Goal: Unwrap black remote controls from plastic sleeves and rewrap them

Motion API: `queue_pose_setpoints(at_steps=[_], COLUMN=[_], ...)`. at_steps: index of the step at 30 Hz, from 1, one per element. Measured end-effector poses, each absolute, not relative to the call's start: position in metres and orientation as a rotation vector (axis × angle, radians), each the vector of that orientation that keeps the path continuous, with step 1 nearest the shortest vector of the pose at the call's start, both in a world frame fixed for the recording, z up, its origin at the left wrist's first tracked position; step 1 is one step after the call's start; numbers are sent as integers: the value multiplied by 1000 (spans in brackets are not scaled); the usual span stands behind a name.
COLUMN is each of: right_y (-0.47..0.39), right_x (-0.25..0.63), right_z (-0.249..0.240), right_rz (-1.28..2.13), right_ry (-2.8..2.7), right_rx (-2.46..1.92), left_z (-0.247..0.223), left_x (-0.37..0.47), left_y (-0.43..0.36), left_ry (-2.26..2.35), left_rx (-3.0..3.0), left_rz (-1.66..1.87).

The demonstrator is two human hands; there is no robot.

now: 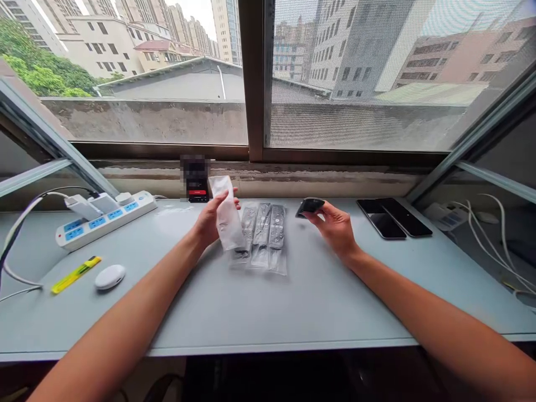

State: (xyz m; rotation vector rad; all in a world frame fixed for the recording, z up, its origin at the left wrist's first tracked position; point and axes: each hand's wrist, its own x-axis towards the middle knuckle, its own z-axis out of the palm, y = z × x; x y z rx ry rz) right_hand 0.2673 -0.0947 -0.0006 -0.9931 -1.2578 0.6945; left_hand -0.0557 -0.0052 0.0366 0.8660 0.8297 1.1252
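My left hand [209, 218] is closed around a whitish, translucent plastic sleeve [228, 215], which hangs down over the edge of the bagged remotes. Between the fingers of my right hand [337, 226] is a black remote control [310, 206], held a little above the table and seen nearly end-on, so its buttons do not show. Between my hands, three dark remotes in clear plastic bags [263, 229] lie side by side on the table. The leftmost is partly covered by the sleeve.
On the left are a white power strip [106, 220] with chargers, a yellow utility knife [76, 274] and a white oval case [110, 277]. A phone [196, 187] stands at the back. Two dark phones [393, 218] and white cables [498, 240] lie right on the grey table [293, 312].
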Motion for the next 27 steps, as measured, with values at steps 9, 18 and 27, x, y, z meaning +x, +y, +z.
queue_pose_setpoints(at_steps=[9, 18, 27], right_y=[-109, -119, -120], right_x=[257, 248, 247], right_z=[8, 15, 11], right_rz=[1359, 1677, 1711], right_ry=[-1344, -1458, -1362], right_rx=[-1025, -965, -953], left_z=[31, 29, 29], left_x=[-45, -36, -31], left_y=[-2, -8, -15], left_ry=[846, 867, 845], left_rx=[782, 815, 858], left_rz=[1446, 1463, 1365])
